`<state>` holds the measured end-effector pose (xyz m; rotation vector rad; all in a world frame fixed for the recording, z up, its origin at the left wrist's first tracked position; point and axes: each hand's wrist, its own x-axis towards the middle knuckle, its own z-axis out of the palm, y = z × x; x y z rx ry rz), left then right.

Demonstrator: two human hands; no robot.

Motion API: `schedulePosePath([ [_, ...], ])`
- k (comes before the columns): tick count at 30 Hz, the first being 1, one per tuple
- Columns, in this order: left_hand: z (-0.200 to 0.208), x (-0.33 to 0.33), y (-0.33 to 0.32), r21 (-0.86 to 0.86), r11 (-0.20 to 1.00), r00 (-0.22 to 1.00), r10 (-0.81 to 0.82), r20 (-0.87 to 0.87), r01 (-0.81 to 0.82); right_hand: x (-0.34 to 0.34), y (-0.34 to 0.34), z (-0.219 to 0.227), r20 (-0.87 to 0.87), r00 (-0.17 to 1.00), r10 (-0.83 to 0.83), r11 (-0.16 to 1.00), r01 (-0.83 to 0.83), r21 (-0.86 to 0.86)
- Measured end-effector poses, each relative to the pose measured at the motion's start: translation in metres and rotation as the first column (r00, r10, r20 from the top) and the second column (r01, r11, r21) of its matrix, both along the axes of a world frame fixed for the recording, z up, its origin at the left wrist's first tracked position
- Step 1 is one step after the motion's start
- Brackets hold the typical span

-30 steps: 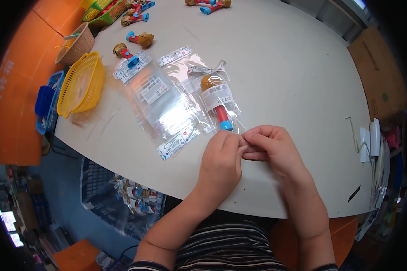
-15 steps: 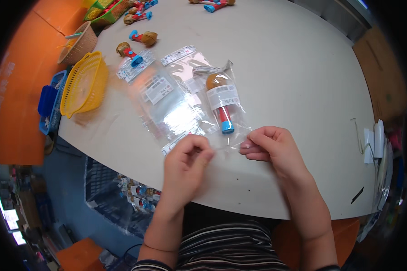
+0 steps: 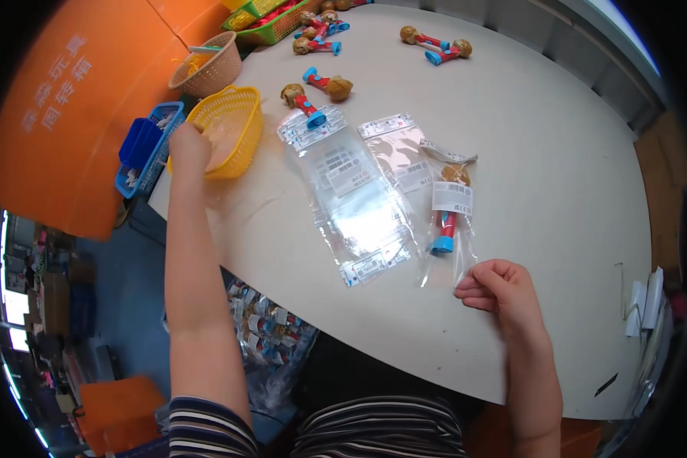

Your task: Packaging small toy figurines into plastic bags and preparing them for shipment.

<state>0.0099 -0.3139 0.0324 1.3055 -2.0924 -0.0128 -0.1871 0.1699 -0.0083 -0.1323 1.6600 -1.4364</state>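
My right hand [image 3: 504,286] pinches the lower corner of a clear plastic bag [image 3: 468,256]. Inside that bag lies a toy [image 3: 445,231] with a brown head, red body and blue base; a white label covers its middle. My left hand [image 3: 188,149] is at the left rim of the yellow basket [image 3: 244,141], beside a blue basket [image 3: 154,172]. Its fingers are curled, their tips hidden, and whatever they hold cannot be made out. Flat clear bags [image 3: 359,233] with printed headers lie mid-table, left of the bagged toy, another flat bag [image 3: 393,133] beside them.
Two loose toys [image 3: 332,85] lie beyond the bags, with more toys [image 3: 452,52] farther back. A beige basket [image 3: 214,75] and a green basket [image 3: 278,29] stand at the far left by an orange box [image 3: 61,130]. Below the table edge, a crate holds several bagged toys [image 3: 271,328].
My left hand has left the bag's lower edge and reached far left to the baskets. My right hand still holds the bag corner. The whole view has shifted.
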Motion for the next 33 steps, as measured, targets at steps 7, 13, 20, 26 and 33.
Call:
schedulePosePath([
  [7,0.004,-0.041,0.172,-0.409,0.695,0.791,-0.597,0.129,0.591,-0.009,0.012,0.006,-0.299,0.952,0.067,0.994,-0.039,0.098],
  [13,-0.036,-0.054,0.260,0.024,0.373,0.372,-0.927,0.040,0.927,-0.007,0.002,0.010,-0.958,-0.092,0.271,0.952,-0.125,0.281],
  [20,-0.053,-0.074,0.276,-0.069,0.152,0.157,-0.985,0.076,0.986,-0.021,0.004,-0.018,-0.929,-0.340,0.148,0.861,-0.418,0.290],
  [26,-0.056,-0.075,0.279,0.008,0.123,0.123,-0.992,0.012,0.992,-0.023,0.007,-0.020,-0.993,0.026,0.113,0.879,-0.469,0.088],
  [33,-0.057,-0.076,0.280,-0.037,0.088,0.084,-0.992,-0.091,0.995,-0.028,0.010,-0.019,-0.970,0.162,0.182,0.875,-0.476,0.085],
])
